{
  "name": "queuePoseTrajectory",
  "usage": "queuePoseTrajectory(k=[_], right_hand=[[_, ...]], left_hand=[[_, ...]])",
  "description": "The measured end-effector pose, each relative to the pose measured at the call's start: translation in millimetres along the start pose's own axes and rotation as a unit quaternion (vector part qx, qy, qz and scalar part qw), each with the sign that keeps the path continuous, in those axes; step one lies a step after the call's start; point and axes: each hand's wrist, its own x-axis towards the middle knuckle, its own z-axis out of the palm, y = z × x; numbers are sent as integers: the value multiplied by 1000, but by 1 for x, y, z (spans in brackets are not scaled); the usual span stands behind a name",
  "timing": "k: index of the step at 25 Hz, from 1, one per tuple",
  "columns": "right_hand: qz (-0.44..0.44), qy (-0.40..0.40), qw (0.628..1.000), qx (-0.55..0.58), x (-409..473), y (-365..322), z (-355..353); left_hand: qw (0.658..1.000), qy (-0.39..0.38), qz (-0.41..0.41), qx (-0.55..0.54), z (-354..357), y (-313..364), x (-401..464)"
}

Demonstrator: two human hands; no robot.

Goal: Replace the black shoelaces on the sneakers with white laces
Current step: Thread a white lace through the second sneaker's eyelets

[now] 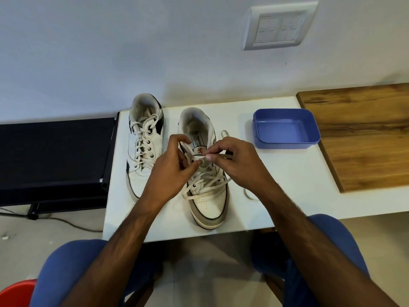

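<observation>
Pinching the tip of a white lace (204,181) between thumb and forefinger, the right hand (238,161) sits over the upper eyelets of the near sneaker (207,202), which stands toe toward the person on the white table (287,191). The left hand (170,171) has its fingers curled at the same eyelets, touching the lace; its exact grip cannot be told. A second sneaker (143,142), fully laced in white, stands just beside it to the left. A blue tray (285,129) rests to the right, near a wooden board (365,134).
</observation>
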Motion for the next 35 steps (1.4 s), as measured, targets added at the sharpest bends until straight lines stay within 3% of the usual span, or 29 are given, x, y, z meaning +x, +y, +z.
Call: queuePoseTrajectory(k=[4, 10, 29, 35], right_hand=[[-34, -14, 989, -140, -4, -5, 11], [-35, -21, 982, -184, -6, -9, 23], [44, -32, 996, -65, -9, -7, 31], [85, -28, 995, 54, -12, -12, 23]], left_hand=[[998, -21, -37, -41, -6, -1, 1], [991, -47, -50, -114, -13, -2, 0], [993, -90, -10, -80, -19, -18, 0], [989, -120, 57, 69, -8, -23, 0]])
